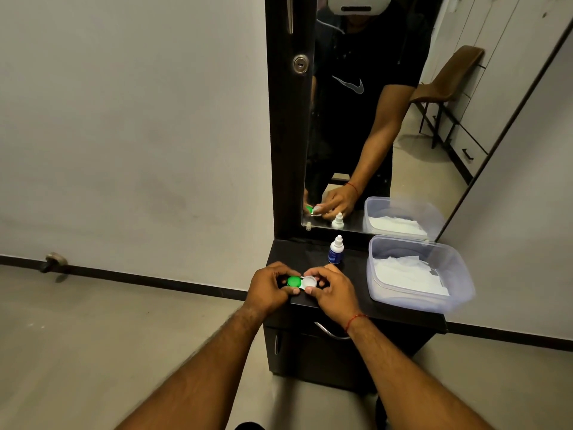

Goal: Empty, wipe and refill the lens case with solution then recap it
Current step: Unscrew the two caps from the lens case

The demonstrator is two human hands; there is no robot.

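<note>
A small lens case (301, 282) with a green cap on its left well and a white cap on its right well sits between my hands, just above the dark shelf (350, 301). My left hand (270, 290) grips the green side. My right hand (333, 290) pinches the white cap between thumb and fingers. A little white solution bottle (335, 250) with a blue label stands upright behind my hands, capped.
A clear plastic tub (418, 301) holding white tissues rests on the shelf's right side. A mirror (403, 119) rises behind the shelf and reflects a person. A drawer with a metal handle (330, 333) is below the shelf. Pale floor lies to the left.
</note>
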